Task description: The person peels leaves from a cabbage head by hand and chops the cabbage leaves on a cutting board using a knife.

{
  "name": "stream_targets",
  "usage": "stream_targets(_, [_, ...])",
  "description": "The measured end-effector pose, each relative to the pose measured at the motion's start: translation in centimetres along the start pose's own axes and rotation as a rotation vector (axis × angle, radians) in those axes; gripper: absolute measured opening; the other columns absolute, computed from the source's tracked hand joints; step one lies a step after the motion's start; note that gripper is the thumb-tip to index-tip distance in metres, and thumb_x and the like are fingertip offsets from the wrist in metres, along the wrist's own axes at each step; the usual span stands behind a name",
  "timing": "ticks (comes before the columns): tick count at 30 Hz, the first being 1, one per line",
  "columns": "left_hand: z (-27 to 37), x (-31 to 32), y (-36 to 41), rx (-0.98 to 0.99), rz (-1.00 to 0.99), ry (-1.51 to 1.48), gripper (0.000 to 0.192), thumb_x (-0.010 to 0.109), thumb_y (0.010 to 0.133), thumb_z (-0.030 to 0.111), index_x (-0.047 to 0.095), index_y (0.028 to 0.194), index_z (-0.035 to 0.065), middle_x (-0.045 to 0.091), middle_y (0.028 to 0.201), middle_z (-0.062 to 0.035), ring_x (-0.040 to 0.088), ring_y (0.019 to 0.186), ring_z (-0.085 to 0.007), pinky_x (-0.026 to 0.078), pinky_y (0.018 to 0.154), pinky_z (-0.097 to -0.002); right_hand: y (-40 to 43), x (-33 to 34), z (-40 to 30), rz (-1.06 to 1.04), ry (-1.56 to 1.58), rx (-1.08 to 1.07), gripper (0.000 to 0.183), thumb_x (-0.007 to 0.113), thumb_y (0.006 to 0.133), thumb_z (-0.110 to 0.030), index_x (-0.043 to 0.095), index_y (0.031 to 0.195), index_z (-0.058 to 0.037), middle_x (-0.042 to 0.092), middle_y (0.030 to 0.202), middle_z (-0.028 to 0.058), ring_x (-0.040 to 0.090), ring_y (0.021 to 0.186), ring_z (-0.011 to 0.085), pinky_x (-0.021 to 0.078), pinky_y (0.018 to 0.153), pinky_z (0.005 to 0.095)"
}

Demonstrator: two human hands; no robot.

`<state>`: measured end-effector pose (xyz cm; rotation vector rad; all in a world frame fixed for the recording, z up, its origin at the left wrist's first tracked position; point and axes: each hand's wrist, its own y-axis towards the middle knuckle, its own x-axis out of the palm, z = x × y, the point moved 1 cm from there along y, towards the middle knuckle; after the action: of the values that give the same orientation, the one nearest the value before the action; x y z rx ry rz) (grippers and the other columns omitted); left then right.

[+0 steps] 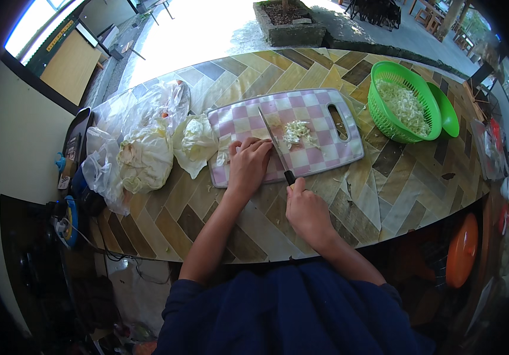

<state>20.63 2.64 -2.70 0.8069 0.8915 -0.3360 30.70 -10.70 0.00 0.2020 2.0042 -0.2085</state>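
Note:
My right hand (310,213) grips the handle of a kitchen knife (276,142), its blade slanting up and left across a pink-and-white checkered cutting board (321,104). Close against the blade's left side, my left hand (251,164) presses down on a piece of cabbage leaf (223,150), mostly hidden under the fingers. To the right of the blade lies a small heap of shredded cabbage (296,132). Loose cabbage leaves (195,140) rest at the board's left edge, and beside them sits a larger cabbage head (145,159).
A green plastic colander (376,108) of shredded cabbage stands at the right, touching another green bowl (447,113). Clear plastic bags (103,162) lie at the left. A cable (88,239) hangs by the table's left front edge. An orange lid-like object (462,250) is below at right.

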Motion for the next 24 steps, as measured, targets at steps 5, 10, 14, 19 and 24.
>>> stream_targets(5, [0.2,0.1,0.2,-0.013,-0.006,-0.033,0.017,0.062,0.081,0.011,0.067,0.097,0.008,0.068,0.101,-0.0047,0.06,0.099,-0.0209,0.036,0.087,-0.0374,2.1,-0.2,0.2,0.003,0.044,0.023,0.026,0.042,0.097,-0.022,0.042,0.097,0.0041,0.063,0.067,0.0231,0.066,0.065,0.0376,0.0536,0.055,0.0446])
stream_targets(10, [-0.2,0.1,-0.1,-0.081,0.066,-0.138,0.014,0.063,0.083,0.016,0.068,0.095,0.0099,0.068,0.103,-0.0042,0.059,0.099,-0.0202,0.034,0.091,-0.036,2.2,-0.7,1.4,-0.01,0.204,0.047,0.031,0.042,0.096,-0.025,0.048,0.091,0.005,0.062,0.07,0.0273,0.063,0.07,0.0437,0.0506,0.062,0.0499])
stream_targets(14, [0.7,-0.1,0.1,-0.051,0.059,-0.012,0.014,0.063,0.083,0.016,0.068,0.094,0.0104,0.067,0.1,-0.003,0.059,0.1,-0.0198,0.03,0.093,-0.0362,1.8,-2.4,3.1,-0.044,0.335,0.065,0.036,0.043,0.096,-0.028,0.052,0.086,0.0051,0.061,0.07,0.0278,0.061,0.071,0.0451,0.0478,0.064,0.0517])
stream_targets(19, [0.6,-0.3,0.3,-0.031,0.048,0.005,0.014,0.064,0.082,0.015,0.067,0.094,0.0104,0.067,0.096,-0.0017,0.058,0.097,-0.0201,0.031,0.086,-0.0374,0.9,-2.8,2.3,-0.038,0.441,0.067,0.037,0.043,0.097,-0.03,0.053,0.086,0.0049,0.06,0.068,0.0269,0.06,0.071,0.0449,0.046,0.063,0.052])
stream_targets(24, [0.6,-0.3,0.2,-0.029,0.053,0.0,0.014,0.064,0.081,0.014,0.067,0.094,0.0101,0.067,0.096,-0.0023,0.058,0.096,-0.0203,0.033,0.083,-0.0365,-0.2,-2.7,1.0,-0.062,0.335,0.089,0.035,0.042,0.097,-0.029,0.05,0.088,0.0035,0.06,0.067,0.0263,0.061,0.068,0.0441,0.0466,0.061,0.0522])
